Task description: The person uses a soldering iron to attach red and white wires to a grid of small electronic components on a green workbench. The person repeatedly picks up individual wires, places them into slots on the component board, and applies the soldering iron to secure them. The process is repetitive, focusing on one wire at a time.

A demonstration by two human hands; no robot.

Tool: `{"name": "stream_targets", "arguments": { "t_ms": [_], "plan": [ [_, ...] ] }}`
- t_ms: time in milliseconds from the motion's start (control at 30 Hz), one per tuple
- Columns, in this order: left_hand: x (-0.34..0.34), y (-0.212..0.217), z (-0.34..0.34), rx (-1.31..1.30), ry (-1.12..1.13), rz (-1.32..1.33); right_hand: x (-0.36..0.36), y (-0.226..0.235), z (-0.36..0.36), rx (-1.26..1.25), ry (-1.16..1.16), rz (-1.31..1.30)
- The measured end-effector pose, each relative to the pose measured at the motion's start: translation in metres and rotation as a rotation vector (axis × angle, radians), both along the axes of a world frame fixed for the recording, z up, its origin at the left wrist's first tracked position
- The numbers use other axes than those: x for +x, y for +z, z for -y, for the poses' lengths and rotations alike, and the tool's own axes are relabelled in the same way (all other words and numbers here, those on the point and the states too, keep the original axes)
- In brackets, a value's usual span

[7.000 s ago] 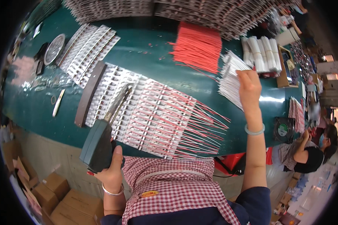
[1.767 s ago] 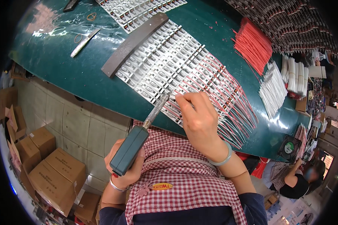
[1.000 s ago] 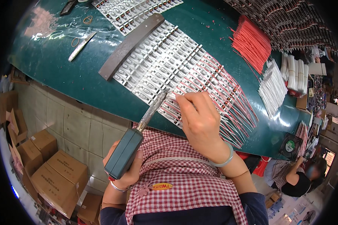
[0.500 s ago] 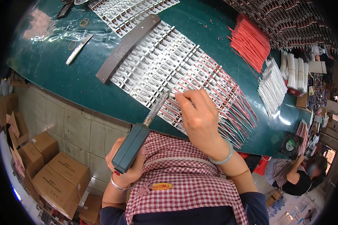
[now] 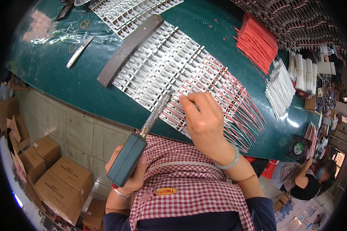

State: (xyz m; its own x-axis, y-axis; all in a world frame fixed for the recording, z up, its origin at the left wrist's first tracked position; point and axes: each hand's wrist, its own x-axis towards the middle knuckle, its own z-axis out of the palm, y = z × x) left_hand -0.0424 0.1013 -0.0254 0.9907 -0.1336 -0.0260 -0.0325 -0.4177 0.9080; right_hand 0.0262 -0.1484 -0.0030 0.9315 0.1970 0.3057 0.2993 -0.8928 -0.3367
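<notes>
My left hand [image 5: 137,175] is wrapped round a soldering gun [image 5: 128,158] with a dark green body. Its long, crusted metal tip [image 5: 158,112] points up at a row of small silver metal parts [image 5: 152,82] laid side by side on the table. Close to the end of the tip, my right hand [image 5: 204,117] pinches a thin wire against these parts; the fingers mostly hide it. Red and white wires [image 5: 241,119] run from the rows on the right, fanning out past my right hand toward the table edge.
A dark curved bar [image 5: 131,50] lies across the left end of the rows. Red wires [image 5: 257,42] and white wires [image 5: 280,88] are piled at the right. A knife [image 5: 80,52] rests on the green table [image 5: 85,96]. Cartons [image 5: 63,188] stand at lower left; another person [image 5: 306,184] sits at right.
My left hand has drawn the soldering gun slightly down and to the left, its tip shifting a little left. My right hand stays almost in the same place.
</notes>
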Motion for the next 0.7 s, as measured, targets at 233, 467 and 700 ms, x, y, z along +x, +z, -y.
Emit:
{"name": "stream_targets", "arguments": {
  "t_ms": [233,467,700],
  "plan": [
    [0.007,0.000,0.005,-0.035,-0.009,0.028,0.002,0.003,0.003,0.026,-0.031,0.063],
    [0.014,-0.001,0.013,-0.059,-0.014,0.038,0.006,0.000,0.008,0.013,-0.025,0.047],
    [0.022,0.004,0.017,-0.025,-0.057,0.031,0.007,-0.001,0.008,0.012,-0.022,0.031]
  ]
}}
